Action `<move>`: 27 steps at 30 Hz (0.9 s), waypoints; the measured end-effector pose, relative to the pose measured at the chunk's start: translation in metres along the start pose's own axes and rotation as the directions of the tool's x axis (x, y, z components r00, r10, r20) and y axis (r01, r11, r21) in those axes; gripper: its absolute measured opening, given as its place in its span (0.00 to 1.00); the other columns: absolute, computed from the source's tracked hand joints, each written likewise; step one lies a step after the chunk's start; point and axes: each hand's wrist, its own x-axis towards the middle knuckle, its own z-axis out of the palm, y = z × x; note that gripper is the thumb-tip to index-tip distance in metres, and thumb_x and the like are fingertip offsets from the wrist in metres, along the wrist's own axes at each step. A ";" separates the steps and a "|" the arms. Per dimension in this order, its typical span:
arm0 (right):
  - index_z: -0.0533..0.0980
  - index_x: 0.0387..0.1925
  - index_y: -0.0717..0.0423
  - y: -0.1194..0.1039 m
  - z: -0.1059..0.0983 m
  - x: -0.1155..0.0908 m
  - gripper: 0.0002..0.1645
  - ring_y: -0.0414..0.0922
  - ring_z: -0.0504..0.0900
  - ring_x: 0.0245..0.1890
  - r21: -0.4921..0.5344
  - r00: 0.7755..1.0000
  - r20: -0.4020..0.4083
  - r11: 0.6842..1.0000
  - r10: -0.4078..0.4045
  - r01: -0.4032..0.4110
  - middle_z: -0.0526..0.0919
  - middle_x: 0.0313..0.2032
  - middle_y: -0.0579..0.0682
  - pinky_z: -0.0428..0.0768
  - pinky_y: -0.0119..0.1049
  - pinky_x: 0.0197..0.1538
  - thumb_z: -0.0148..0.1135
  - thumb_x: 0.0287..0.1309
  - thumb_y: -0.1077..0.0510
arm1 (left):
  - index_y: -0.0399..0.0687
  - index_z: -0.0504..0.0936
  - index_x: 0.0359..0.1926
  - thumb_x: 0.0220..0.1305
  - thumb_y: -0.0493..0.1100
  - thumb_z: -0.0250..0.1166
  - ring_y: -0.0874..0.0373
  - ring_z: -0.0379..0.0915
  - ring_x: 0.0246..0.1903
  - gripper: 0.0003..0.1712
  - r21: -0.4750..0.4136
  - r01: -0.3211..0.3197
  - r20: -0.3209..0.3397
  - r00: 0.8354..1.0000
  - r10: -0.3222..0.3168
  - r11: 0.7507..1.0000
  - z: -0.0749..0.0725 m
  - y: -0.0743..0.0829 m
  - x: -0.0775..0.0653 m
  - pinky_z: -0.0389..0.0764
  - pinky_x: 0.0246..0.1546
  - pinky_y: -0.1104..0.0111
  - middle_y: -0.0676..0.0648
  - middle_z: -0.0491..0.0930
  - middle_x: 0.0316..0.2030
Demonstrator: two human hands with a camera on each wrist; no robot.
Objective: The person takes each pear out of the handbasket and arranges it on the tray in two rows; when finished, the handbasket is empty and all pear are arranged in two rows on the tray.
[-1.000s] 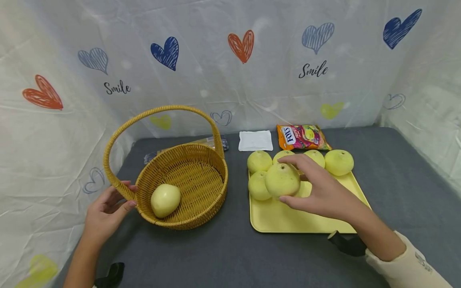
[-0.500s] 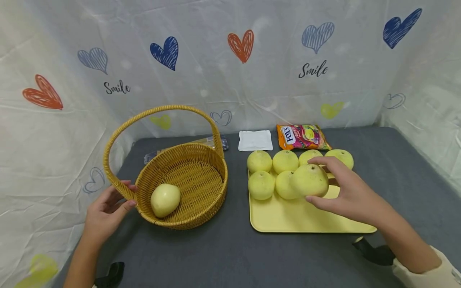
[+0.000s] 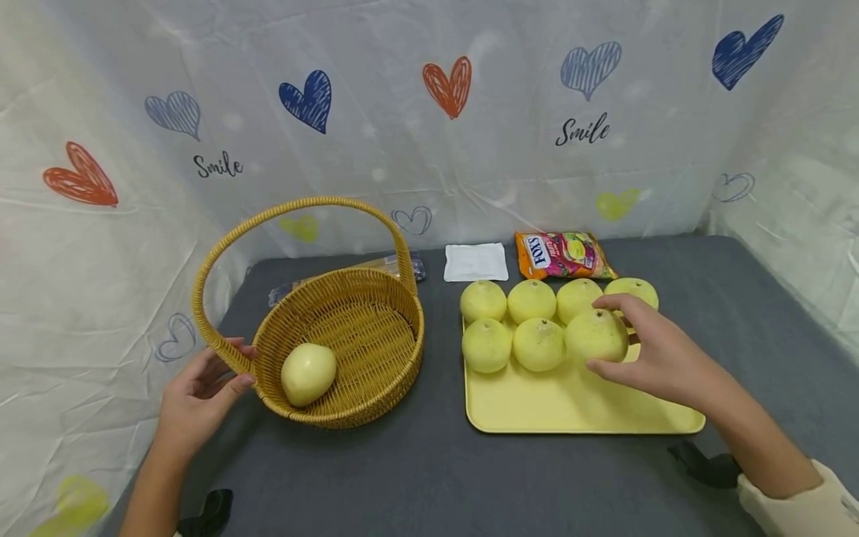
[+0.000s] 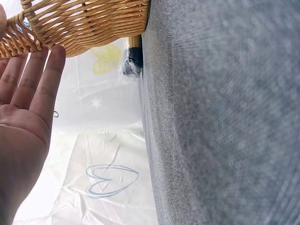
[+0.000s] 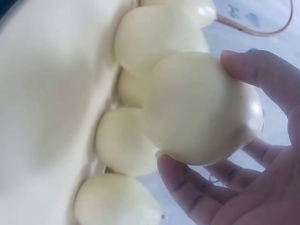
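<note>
My right hand [image 3: 661,358] grips a round yellow-green pomelo [image 3: 597,337] between thumb and fingers, at the right end of the front row on a pale yellow tray [image 3: 537,406]. Whether this pomelo touches the tray cannot be told. More pomelos [image 3: 486,346] sit in two rows along the tray's back and left. In the right wrist view, the held pomelo [image 5: 201,110] overlaps its neighbours. My left hand [image 3: 201,395] pinches the foot of the handle of a wicker basket [image 3: 369,410]. One pomelo [image 3: 309,374] lies on its side inside, at the left.
Behind the tray lie a colourful candy packet [image 3: 567,256] and a flat white sachet [image 3: 476,262]. A plastic-wrapped item [image 3: 417,267] is partly hidden behind the basket. The tall basket handle [image 3: 322,201] arches over its opening. A grey cloth [image 3: 429,477] covers the table.
My right hand has carried its pomelo rightward and lower, from over the tray's left part to the front row's right end. The pomelos behind it came into view. My left hand has stayed put.
</note>
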 end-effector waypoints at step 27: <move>0.64 0.59 0.72 0.027 0.020 0.008 0.45 0.62 0.71 0.54 -0.013 0.988 0.107 0.993 0.114 -0.114 0.72 0.54 0.68 0.73 0.59 0.51 0.81 0.48 0.56 | 0.24 0.71 0.62 0.57 0.14 0.62 0.58 0.79 0.54 0.30 -0.034 -0.087 0.013 0.996 0.087 0.996 0.001 -0.002 0.000 0.82 0.47 0.74 0.41 0.82 0.51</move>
